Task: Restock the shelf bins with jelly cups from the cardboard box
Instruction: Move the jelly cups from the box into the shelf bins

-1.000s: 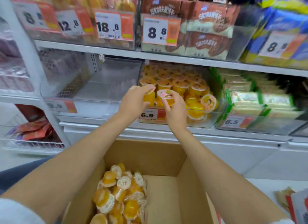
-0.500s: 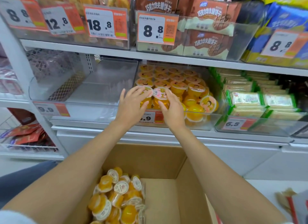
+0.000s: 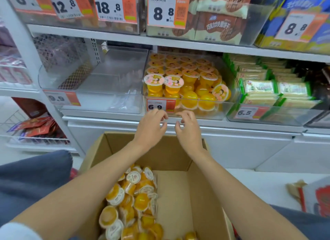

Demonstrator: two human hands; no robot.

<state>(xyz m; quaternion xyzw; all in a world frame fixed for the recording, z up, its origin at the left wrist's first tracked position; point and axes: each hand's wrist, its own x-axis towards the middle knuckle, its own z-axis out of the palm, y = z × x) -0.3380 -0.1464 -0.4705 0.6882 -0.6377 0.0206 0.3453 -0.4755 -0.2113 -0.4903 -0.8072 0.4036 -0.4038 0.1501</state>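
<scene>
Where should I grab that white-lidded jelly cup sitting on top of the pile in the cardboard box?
Probably come from above and pinch the jelly cup across its round lid rim, thumb and fingers on opposite sides. Its lid faces up and stands clear of its neighbours in the cardboard box, while the body is buried among them.

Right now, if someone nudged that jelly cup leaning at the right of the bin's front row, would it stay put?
Probably not. The tilted jelly cup rests on rounded cups rather than a flat base, so it would likely roll or slide. Its smooth clear plastic looks slippery. The clear bin wall in front should catch it.
</scene>
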